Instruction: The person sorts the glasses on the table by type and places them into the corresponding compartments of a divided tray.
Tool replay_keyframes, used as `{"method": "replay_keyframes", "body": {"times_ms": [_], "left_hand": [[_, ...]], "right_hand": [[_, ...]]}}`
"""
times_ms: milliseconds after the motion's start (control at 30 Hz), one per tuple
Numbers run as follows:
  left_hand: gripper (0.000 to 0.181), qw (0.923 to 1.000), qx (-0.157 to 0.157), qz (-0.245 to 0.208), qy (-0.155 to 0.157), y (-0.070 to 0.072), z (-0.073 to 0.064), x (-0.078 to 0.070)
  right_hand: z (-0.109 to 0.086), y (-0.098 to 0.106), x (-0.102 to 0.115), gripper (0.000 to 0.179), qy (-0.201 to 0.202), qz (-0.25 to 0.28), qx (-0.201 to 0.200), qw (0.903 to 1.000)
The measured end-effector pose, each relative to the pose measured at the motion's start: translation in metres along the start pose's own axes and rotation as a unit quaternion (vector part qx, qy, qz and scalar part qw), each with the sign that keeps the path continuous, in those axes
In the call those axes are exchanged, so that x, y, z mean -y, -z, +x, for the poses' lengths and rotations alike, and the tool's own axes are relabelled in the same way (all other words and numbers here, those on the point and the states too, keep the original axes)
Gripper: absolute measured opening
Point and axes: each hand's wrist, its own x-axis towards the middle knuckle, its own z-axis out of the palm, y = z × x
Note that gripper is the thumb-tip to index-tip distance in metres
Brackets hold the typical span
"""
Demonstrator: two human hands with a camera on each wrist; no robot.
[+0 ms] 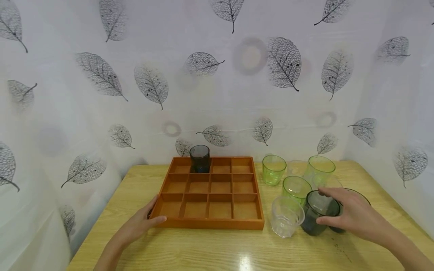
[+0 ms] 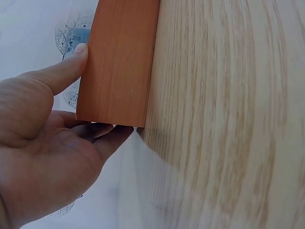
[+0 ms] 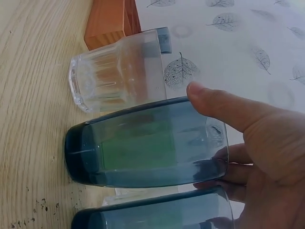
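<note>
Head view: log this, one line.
left grip: divided wooden tray, near corner; right grip: nearer smoky glass tumbler; tray back row: another smoky tumbler

Pale wood-grain table (image 1: pixel 190 248), bright glare (image 1: pixel 245 262) on it; white leaf-print sheeting (image 1: pixel 217 101) behind.

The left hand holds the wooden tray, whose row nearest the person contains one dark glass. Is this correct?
The row is wrong: the head view shows the dark glass in the row farthest from the person. The left hand does hold the tray.
</note>
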Motion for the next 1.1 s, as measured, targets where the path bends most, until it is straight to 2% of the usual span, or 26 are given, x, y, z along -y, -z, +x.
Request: {"method": "replay_keyframes", "body": {"times_ms": [267,433,667,900,1100], "left_hand": [[0.094,1.0000,0.001,0.005,0.003,0.000,-0.001,-0.003],[0.093,1.0000,0.000,0.008,0.000,0.000,0.000,-0.002],[0.094,1.0000,0.001,0.000,0.001,0.000,0.000,-0.001],[0.095,1.0000,-0.004,-0.003,0.008,0.001,-0.001,-0.002],[0.095,1.0000,0.000,-0.005,0.002,0.001,-0.002,-0.001]], "right_hand": [[0.000,0.012,0.004,0.079,-0.044,0.058,-0.004,0.9974],[0.006,0.026,0.009,0.079,-0.054,0.070,-0.007,0.9960],[0.022,0.045,0.015,0.079,-0.079,0.070,0.014,0.9943],[0.042,0.055,0.022,0.075,-0.073,0.054,0.012,0.9958],[0.056,0.063,0.030,0.077,-0.090,0.055,0.039,0.9937]]}}
